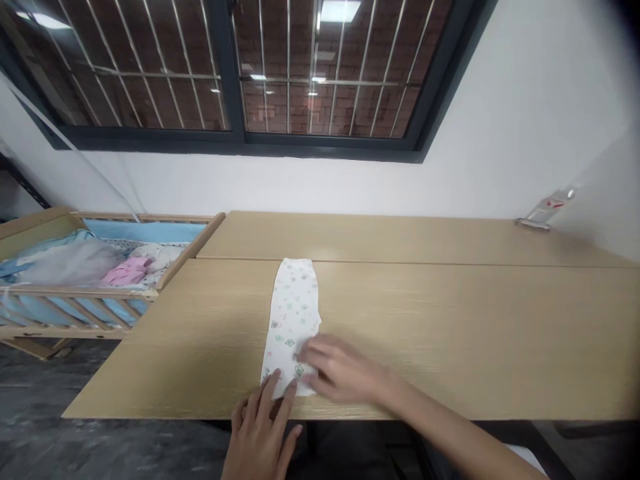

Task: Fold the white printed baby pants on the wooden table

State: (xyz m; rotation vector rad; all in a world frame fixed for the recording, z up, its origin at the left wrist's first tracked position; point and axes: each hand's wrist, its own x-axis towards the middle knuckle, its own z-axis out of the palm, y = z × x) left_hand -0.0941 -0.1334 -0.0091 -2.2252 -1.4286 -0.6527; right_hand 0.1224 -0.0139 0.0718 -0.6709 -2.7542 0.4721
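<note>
A white cloth piece (295,303) with small printed figures, folded into a long narrow strip, lies flat on the wooden table (425,320), its near end close to the front edge. My left hand (263,427) rests at that near end, fingers stretched out and spread, the tips touching the cloth. Over the cloth's lower right side is my right hand (335,367), smeared by motion. Its fingers bend toward the fabric, but whether they pinch it is unclear.
Left of the table stands a wooden crib (190,253) with blue lining, a pink cloth (127,270) and other bedding inside. A clear bottle-like object (550,207) is at the table's back right. Behind is a white wall with a barred window (235,137).
</note>
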